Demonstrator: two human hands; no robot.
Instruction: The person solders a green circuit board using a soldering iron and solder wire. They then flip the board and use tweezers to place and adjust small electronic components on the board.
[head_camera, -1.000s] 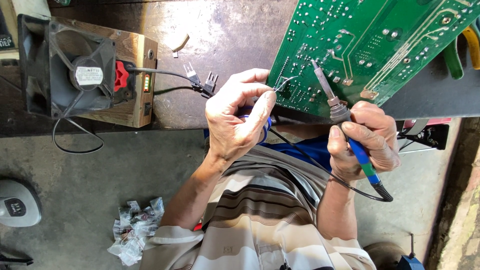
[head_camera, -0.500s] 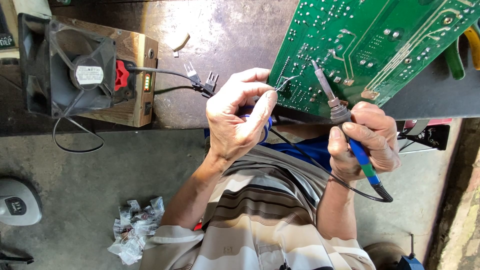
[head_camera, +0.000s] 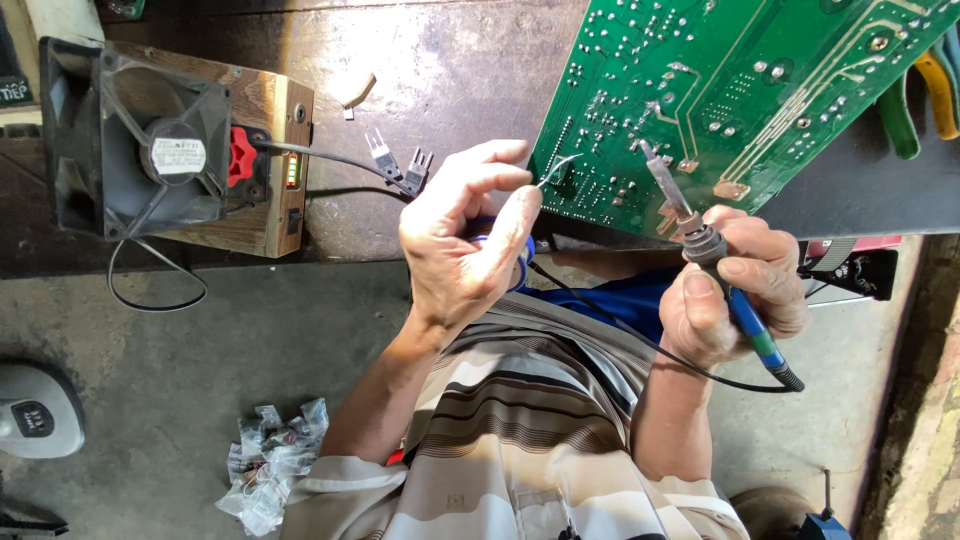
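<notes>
A green circuit board (head_camera: 760, 90) lies solder side up on the dark workbench (head_camera: 450, 70). My left hand (head_camera: 460, 250) pinches a thin solder wire (head_camera: 556, 170) whose end reaches the board's near left edge; a blue spool shows under the fingers. My right hand (head_camera: 735, 290) grips a soldering iron (head_camera: 668, 190) by its blue handle, with the metal tip resting on the board near a square pad. The iron's black cord loops down over my striped shirt.
A black fan (head_camera: 150, 150) is fixed to a wooden box (head_camera: 275, 150) at the left, with its cable trailing off the edge. Two small black components (head_camera: 385, 155) lie beside it. Green and yellow handled pliers (head_camera: 915, 100) sit at the right. Crumpled plastic bags (head_camera: 270, 465) lie on the floor.
</notes>
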